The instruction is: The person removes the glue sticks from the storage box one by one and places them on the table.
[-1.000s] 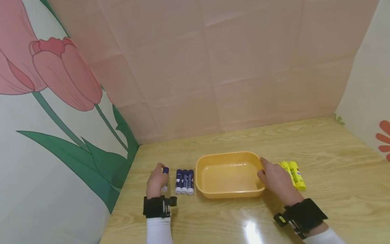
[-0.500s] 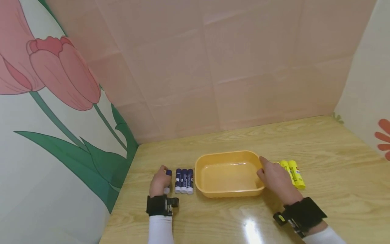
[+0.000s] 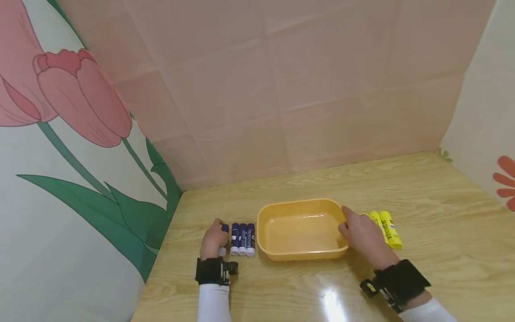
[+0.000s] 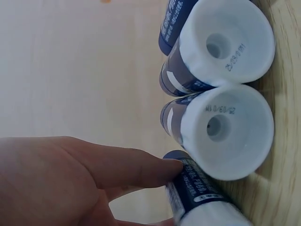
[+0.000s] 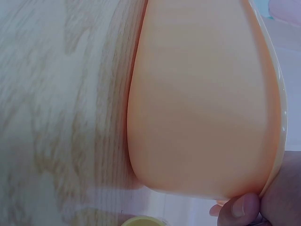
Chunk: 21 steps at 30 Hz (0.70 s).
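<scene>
My left hand [image 3: 212, 240] pinches a dark blue and white glue stick [image 4: 194, 187] between thumb and fingers, lying at the left end of a row. Beside it, three like glue sticks [image 3: 242, 239] lie side by side, their white ends facing the left wrist camera. The held stick sits right by the nearest of them. At the right end of a yellow plastic basin [image 3: 303, 257], my right hand [image 3: 365, 235] grips the rim, with fingertips [image 5: 240, 207] showing at the wall in the right wrist view. Nothing lies inside the basin.
Yellow glue sticks [image 3: 390, 230] lie to the right of the basin, partly hidden behind my right hand. The wooden table [image 3: 289, 295] meets a pink-covered wall [image 3: 281, 89] at the back and a tulip-painted panel [image 3: 88, 103] at the left.
My left hand has moved right with the glue stick, bringing it up close to the row of three. My right hand has stayed on the basin's rim.
</scene>
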Motion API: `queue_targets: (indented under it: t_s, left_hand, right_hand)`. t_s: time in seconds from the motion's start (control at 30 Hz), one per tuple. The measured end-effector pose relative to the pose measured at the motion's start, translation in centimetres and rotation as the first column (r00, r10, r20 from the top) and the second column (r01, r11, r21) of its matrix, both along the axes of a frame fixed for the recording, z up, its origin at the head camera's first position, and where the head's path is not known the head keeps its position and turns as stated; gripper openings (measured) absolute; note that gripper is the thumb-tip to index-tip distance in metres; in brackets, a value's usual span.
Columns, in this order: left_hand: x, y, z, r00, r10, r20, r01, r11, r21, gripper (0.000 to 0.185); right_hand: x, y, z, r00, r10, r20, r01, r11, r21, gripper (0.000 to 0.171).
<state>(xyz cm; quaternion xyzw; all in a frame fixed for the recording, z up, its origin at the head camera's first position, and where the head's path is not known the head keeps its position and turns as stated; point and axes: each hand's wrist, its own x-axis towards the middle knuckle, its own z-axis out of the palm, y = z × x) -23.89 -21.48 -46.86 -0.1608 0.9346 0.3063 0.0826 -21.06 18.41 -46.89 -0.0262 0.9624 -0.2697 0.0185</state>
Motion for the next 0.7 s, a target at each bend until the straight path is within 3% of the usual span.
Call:
queue_targets:
  t_s: [0.23, 0.7]
  left_hand:
    - [0.06, 0.31, 0.09, 1.000, -0.017, -0.026, 0.016, 1.000, -0.022, 0.040]
    - [-0.11, 0.37, -0.15, 0.999, 0.003, -0.036, -0.002, 0.999, 0.037, 0.037]
  right_hand:
    - [-0.01, 0.09, -0.10, 1.000, 0.003, -0.009, -0.003, 1.000, 0.002, 0.061]
    - [0.03, 0.16, -0.15, 0.999, 0.009, -0.035, -0.009, 1.000, 0.012, 0.061]
